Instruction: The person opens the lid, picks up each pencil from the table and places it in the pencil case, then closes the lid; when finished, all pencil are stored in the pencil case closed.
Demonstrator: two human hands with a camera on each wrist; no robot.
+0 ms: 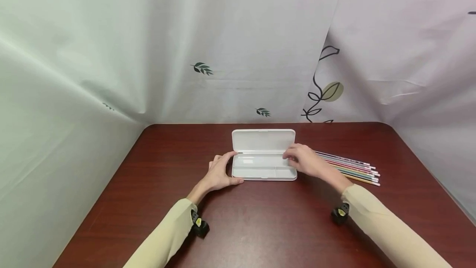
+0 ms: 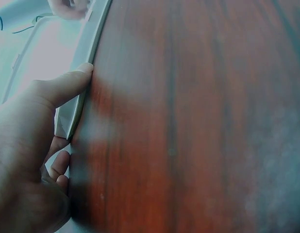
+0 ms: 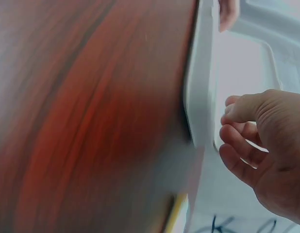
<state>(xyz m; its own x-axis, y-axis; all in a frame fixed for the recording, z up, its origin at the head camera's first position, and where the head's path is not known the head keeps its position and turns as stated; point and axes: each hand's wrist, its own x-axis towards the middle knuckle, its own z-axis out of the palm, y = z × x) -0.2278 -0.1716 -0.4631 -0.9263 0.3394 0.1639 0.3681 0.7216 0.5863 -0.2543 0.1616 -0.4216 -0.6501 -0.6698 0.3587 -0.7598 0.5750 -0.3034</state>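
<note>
An open white pencil case (image 1: 265,178) lies on the table with its lid (image 1: 263,140) raised at the back. Shallow compartments show inside, with no pencils visible in them. My left hand (image 1: 218,173) spans the case's left end. Its thumb (image 2: 75,83) presses the front edge, and the other fingers reach round the end toward the back corner. Over the right end hovers my right hand (image 1: 305,161), fingers loosely bent and nothing visible between them. In the right wrist view, the thumb and fingers of that hand (image 3: 281,145) appear beside the case wall (image 3: 201,82).
Several slim coloured pencils (image 1: 353,169) lie side by side on the table, right of the case and partly behind my right forearm. The dark red wooden table (image 1: 260,226) ends at pale hanging cloth (image 1: 238,53) at the back and sides.
</note>
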